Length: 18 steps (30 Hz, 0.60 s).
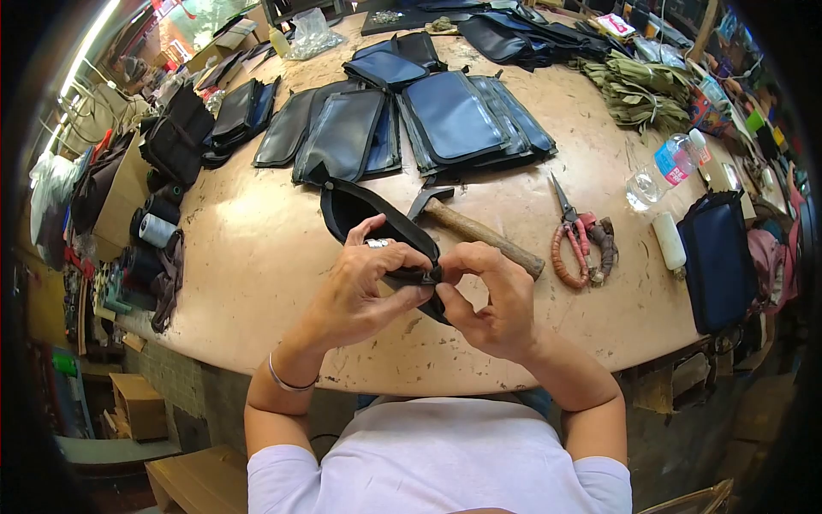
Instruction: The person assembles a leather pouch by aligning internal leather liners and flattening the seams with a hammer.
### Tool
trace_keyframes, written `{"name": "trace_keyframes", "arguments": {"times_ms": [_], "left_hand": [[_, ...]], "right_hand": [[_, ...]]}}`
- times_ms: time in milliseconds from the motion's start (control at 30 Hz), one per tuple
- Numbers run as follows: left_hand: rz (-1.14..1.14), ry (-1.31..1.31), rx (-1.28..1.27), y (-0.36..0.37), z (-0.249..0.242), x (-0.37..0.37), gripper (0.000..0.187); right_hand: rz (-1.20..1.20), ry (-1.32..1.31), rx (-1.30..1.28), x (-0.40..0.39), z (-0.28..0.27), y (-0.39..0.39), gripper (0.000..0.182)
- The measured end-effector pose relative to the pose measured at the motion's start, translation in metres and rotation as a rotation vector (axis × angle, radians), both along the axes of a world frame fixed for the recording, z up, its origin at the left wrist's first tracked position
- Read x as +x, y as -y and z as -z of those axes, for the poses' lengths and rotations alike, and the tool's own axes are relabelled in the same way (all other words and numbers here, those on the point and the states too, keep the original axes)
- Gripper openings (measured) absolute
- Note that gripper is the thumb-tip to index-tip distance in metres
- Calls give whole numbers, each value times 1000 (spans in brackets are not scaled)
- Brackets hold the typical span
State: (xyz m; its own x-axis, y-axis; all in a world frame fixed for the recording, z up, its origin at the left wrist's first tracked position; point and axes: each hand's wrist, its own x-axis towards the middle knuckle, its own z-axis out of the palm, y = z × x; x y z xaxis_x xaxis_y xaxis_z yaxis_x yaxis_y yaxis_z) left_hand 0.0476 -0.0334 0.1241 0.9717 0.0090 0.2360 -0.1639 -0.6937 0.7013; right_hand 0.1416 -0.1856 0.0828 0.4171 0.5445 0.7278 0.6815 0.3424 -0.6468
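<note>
Aligning, prob., open soft black pouch [355, 204], L hand [364, 283] & R hand [495, 295] clamped on it; next shd need steady pinch.

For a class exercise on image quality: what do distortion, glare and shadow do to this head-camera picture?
Head view: wide-lens distortion bows the near edge of the broad tan table; head view: glare pales a patch on its left side; head view: the long white tube light looks blown out; head view: the open black pouch loses inner detail to darkness.
</note>
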Motion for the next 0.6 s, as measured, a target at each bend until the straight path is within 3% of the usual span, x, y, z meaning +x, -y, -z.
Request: {"name": "trace_keyframes", "arguments": {"times_ms": [167, 600], "left_hand": [[-41, 26, -5, 1, 0, 1, 17], [-26, 67, 36, 7, 5, 6, 18]], "right_hand": [[93, 184, 40, -2, 0, -1, 33], [117, 152, 47, -4, 5, 2, 37]]}}
